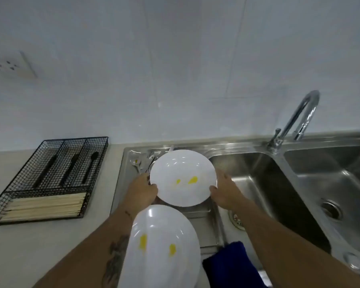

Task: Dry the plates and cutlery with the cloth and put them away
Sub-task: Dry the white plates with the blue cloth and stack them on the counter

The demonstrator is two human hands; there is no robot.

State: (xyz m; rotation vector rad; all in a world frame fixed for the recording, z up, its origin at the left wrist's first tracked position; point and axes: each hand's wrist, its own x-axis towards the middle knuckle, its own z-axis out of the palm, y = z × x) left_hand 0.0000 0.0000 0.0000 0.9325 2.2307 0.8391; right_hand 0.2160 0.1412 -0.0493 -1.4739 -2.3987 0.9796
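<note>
Near plate point(162, 246) blocks cloth point(231, 265).

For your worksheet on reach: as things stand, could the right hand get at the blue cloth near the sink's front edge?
Probably yes, but not at once. The right hand and the left hand both hold the far plate. The blue cloth lies uncovered just beside the right forearm.

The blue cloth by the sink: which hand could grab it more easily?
Probably the right hand: the blue cloth lies just beneath that forearm, while the left hand would have to cross the near white plate.

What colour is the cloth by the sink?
Dark blue cloth, seen in the head view.
</note>
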